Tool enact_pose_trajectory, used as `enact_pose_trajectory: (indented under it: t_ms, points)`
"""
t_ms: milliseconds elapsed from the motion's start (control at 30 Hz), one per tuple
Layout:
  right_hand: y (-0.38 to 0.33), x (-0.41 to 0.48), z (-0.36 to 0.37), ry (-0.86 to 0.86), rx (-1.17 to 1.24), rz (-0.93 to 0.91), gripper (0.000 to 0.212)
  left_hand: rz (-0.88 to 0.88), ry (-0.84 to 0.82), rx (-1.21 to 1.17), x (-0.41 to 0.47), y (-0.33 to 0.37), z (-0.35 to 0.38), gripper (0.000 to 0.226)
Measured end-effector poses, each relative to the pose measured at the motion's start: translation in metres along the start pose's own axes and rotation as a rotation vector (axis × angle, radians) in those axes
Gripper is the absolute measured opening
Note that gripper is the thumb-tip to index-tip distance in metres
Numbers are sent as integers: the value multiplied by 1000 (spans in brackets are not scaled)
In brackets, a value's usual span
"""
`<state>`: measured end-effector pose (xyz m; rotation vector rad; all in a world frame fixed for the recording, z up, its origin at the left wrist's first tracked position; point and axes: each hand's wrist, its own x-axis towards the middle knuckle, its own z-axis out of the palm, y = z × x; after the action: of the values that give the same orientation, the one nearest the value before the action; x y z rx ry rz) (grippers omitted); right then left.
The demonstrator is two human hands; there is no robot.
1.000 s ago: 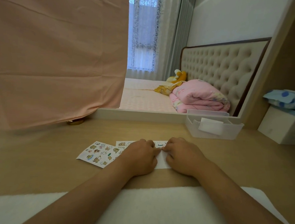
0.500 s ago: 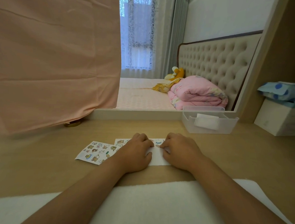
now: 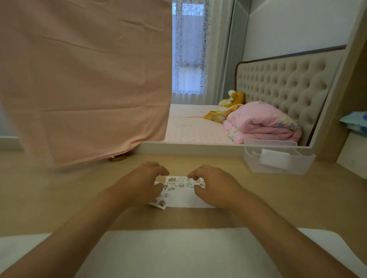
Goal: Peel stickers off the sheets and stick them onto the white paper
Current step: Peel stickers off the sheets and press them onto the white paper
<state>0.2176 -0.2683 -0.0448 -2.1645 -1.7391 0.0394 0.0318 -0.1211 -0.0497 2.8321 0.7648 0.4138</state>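
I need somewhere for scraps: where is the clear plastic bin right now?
Head view: the clear plastic bin sits far right on the desk, beyond the right hand, against the back ledge.

Two sticker sheets (image 3: pixel 180 182) (image 3: pixel 162 199), one white paper (image 3: pixel 186 199)

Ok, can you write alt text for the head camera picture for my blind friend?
A person's left hand rests on a sticker sheet at the left edge of a white paper on a desk, and the right hand, fingers curled, is at stickers on the paper's far edge. A clear bin stands farther back.
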Motion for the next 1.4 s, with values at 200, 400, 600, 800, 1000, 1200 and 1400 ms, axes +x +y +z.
enact_pose_trajectory:
  t_ms: [200,400,600,800,1000,1200,1400]
  points:
    - [-48,7,14,-105,44,-51,50,-71,-113,119,-39,-20,0,70]
    - [-61,8,34,-182,-8,-54,60,-35,-29,96,-46,-37,17,51]
    - [-53,9,49,-34,17,-76,37,29,39,69,-43,-39,15,38]
    - [-40,16,59,258,157,-186,28,-171,233,-327,-47,-33,15,38]
    - [-36,14,58,550,274,-262,38,-500,224,-529,-53,-40,5,37]
    - [-36,13,55,567,366,-242,43,-597,181,-1018,-51,-32,-5,18]
    - [-40,6,45,331,228,-173,54,-684,192,-1327,-53,-35,-6,15]
